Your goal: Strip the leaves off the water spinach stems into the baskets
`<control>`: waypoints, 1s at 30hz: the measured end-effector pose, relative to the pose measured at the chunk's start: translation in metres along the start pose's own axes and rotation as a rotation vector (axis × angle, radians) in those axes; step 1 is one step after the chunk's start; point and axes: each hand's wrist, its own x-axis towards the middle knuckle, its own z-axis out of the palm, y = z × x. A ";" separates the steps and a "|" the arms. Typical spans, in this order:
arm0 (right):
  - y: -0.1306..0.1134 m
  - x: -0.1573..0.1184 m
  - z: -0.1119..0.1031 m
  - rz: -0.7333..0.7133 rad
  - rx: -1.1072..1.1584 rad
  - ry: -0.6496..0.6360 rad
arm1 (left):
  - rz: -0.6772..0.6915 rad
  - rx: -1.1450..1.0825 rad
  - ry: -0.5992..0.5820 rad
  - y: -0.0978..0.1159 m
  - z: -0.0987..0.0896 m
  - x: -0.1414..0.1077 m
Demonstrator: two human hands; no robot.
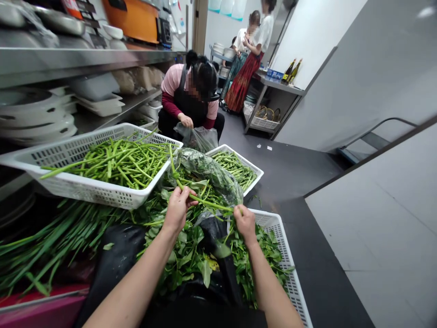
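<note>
Several white baskets [99, 192] of greens [128, 159]

Long green stem [212, 204], bent at left hand [178, 207], reaching right hand [245, 223].

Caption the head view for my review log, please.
Left hand and right hand hold a long green stem above leafy greens, near a white perforated plastic basket of loose green stems.

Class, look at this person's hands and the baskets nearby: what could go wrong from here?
The stem, gripped by the left hand and right hand, might snap unevenly if bent hard. Another stem juts over the rim of the left basket, so a knock could spill it. Leaves reach the right basket's rim and may drop onto the floor.
</note>
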 end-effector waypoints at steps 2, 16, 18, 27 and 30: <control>0.015 -0.014 -0.017 -0.081 -0.338 0.024 | 0.002 0.008 0.025 0.000 -0.004 0.004; -0.048 -0.024 0.014 -0.285 -0.949 -0.355 | -0.165 -0.034 0.073 0.007 -0.013 0.003; -0.054 -0.023 0.039 -0.314 -1.075 -0.447 | -0.202 -0.013 -0.016 0.004 -0.016 -0.002; -0.052 -0.025 0.048 -0.191 -0.958 -0.528 | -0.059 0.767 -0.584 -0.004 -0.037 -0.014; -0.056 -0.027 0.030 -0.070 -0.611 -0.513 | -0.005 0.562 -0.467 0.011 -0.054 0.002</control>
